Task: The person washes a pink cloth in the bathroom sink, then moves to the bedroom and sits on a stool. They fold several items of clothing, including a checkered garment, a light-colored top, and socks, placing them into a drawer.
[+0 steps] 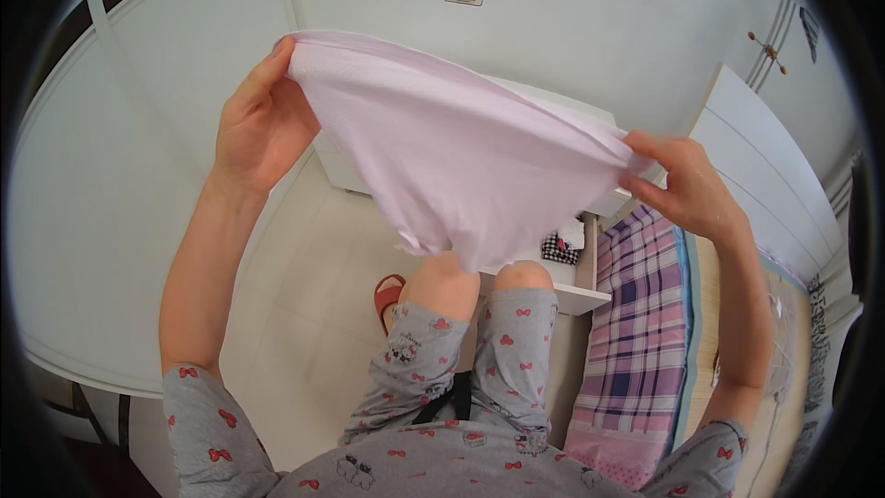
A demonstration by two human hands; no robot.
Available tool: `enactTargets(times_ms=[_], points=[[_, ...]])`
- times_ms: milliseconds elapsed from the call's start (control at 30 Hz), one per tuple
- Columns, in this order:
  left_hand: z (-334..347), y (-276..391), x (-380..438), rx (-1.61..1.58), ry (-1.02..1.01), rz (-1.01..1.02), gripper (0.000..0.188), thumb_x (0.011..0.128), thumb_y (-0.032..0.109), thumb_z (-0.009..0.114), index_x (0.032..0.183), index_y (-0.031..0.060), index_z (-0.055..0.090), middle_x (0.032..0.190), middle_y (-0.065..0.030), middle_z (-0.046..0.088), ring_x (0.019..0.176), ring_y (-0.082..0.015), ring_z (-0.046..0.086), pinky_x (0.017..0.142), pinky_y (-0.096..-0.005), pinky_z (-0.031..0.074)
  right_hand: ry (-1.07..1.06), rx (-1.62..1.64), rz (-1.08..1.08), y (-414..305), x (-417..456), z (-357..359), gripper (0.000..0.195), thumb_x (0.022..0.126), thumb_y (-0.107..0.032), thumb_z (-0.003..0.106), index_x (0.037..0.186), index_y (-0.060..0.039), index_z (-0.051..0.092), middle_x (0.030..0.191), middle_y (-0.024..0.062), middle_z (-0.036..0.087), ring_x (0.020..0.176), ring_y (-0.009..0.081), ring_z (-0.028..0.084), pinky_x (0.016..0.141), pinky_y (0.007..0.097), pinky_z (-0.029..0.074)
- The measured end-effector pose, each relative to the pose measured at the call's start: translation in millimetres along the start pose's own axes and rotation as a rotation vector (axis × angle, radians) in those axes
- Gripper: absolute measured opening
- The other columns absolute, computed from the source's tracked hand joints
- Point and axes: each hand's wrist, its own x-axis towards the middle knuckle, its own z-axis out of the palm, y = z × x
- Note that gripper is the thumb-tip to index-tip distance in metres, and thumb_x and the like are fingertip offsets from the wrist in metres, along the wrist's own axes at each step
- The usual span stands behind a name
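A pale pink piece of cloth (456,152), which looks like a garment, hangs spread between my two hands above my knees. My left hand (266,114) pinches its upper left corner between thumb and fingers. At the right end, my right hand (681,180) grips the other upper corner, lower than the left one. The lower edge is bunched and hangs near my knees. Behind the cloth, partly hidden, is an open white drawer (581,299) with a black-and-white checked cloth (560,249) and a white cloth (572,232) in it.
A white sliding-door wardrobe (124,187) stands on the left. On the right is a bed with a plaid cover (632,332) and a pale headboard (760,145). A white cabinet (567,102) is partly behind the cloth. A red slipper (382,301) is on my foot on the tiled floor.
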Motion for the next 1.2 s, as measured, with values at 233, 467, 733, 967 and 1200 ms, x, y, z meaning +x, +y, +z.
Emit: enactTargets(times_ms=[233,467,733,967,1200], points=[[-18,4,15,0.91,0.103,0.049,0.025,0.1,0.02,0.048,0.109,0.0064,0.067,0.102,0.0001,0.067,0.099,-0.0108,0.057,0.093,-0.0296,0.042,0.5,-0.115,-0.199,-10,7,-7,0.024,0.081,-0.005,0.069,0.104,-0.0079,0.061,0.093,0.0043,0.066,0.085,0.0227,0.056,0.073,0.0331,0.046],[-43,-5,24,1.067,0.18,0.015,0.023,0.096,0.02,0.048,0.102,0.0046,0.064,0.098,-0.0002,0.064,0.098,-0.0108,0.057,0.096,-0.0299,0.042,0.454,0.236,-0.099,10,27,8,0.008,0.09,-0.01,0.064,0.096,-0.004,0.062,0.079,0.0014,0.061,0.073,0.0121,0.053,0.073,0.0262,0.044],[-46,-25,47,0.683,0.235,-0.066,0.022,0.093,0.016,0.043,0.095,0.004,0.061,0.097,-0.0052,0.062,0.098,-0.0167,0.057,0.1,-0.0356,0.041,0.23,0.551,0.005,35,38,23,0.014,0.093,-0.015,0.061,0.095,-0.0012,0.061,0.082,0.0,0.06,0.082,0.0099,0.052,0.078,0.0249,0.041],[-35,-21,1,0.891,0.057,0.251,0.021,0.088,0.01,0.043,0.074,0.004,0.058,0.087,-0.009,0.057,0.088,-0.0217,0.054,0.092,-0.0385,0.044,0.44,-0.383,-0.493,14,-15,40,0.021,0.074,-0.003,0.067,0.095,-0.0076,0.067,0.082,0.0061,0.064,0.075,0.0209,0.061,0.063,0.0336,0.043],[36,-64,-153,1.252,-0.822,-0.337,0.011,0.078,0.011,0.065,0.089,0.0145,0.067,0.085,-0.0051,0.063,0.096,-0.025,0.06,0.1,-0.0439,0.043,0.01,-0.039,-0.483,-10,-153,139,0.023,0.074,-0.011,0.069,0.097,-0.0093,0.068,0.091,0.0023,0.068,0.074,0.0146,0.064,0.056,0.0263,0.047]])
